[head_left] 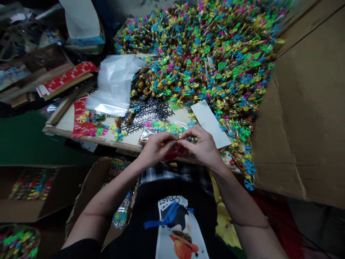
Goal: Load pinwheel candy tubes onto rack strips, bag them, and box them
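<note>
At the table's front edge, my left hand (159, 145) and my right hand (198, 144) meet with fingertips pinched together on the edge of a clear plastic bag (151, 130). Colourful fan-topped pieces show through the bag, and a red card (172, 153) is partly visible below the fingers. A white card (211, 124) lies just beyond my right hand. Left of my hands, a few loose candy-filled pieces (101, 131) rest by red cards (80, 120).
A big heap of colourful fan-topped pieces (188, 54) covers the back of the table. Clear bags (115, 81) are stacked at its left. A large cardboard box (304, 108) stands at the right. Open boxes (83, 194) with packed goods sit below left.
</note>
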### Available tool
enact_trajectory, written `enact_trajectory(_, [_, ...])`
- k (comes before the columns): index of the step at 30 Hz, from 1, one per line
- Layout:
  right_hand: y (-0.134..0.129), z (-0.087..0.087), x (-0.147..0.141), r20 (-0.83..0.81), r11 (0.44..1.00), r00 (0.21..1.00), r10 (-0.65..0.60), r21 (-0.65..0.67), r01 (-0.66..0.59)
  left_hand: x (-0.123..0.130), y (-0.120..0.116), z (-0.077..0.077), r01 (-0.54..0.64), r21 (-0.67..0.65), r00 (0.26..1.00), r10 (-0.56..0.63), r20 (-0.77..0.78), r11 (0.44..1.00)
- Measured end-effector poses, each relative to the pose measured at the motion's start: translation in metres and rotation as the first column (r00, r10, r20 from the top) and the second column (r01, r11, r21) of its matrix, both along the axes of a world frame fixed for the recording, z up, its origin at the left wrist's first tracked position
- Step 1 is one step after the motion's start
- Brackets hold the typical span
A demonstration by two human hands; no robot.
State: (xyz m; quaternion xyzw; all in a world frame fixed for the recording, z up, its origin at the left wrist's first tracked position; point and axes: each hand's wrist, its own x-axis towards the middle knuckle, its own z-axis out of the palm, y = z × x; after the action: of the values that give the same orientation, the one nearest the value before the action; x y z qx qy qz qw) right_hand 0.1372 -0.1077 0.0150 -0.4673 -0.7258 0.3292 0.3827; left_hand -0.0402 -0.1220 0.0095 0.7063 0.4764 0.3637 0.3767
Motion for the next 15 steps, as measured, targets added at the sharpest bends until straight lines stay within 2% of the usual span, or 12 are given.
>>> enact_trajectory(9, [0.000,-0.001,-0.005,-0.004,0.995,0.995,-0.098,0.020,0.098,0.003,0.005,0.000,-0.021,-0.275,0.981,0.073,0.179,0.961])
enact_trajectory(12, [0.004,0.000,-0.005,0.006,0.996,0.998,-0.068,-0.053,0.068,0.002,0.007,-0.001,-0.008,-0.312,0.975,0.077,0.210,0.950])
enact_trajectory(15, [0.010,-0.001,-0.003,-0.040,0.973,0.999,0.014,-0.229,-0.023,0.002,0.008,-0.004,0.022,-0.349,0.970,0.065,0.235,0.937])
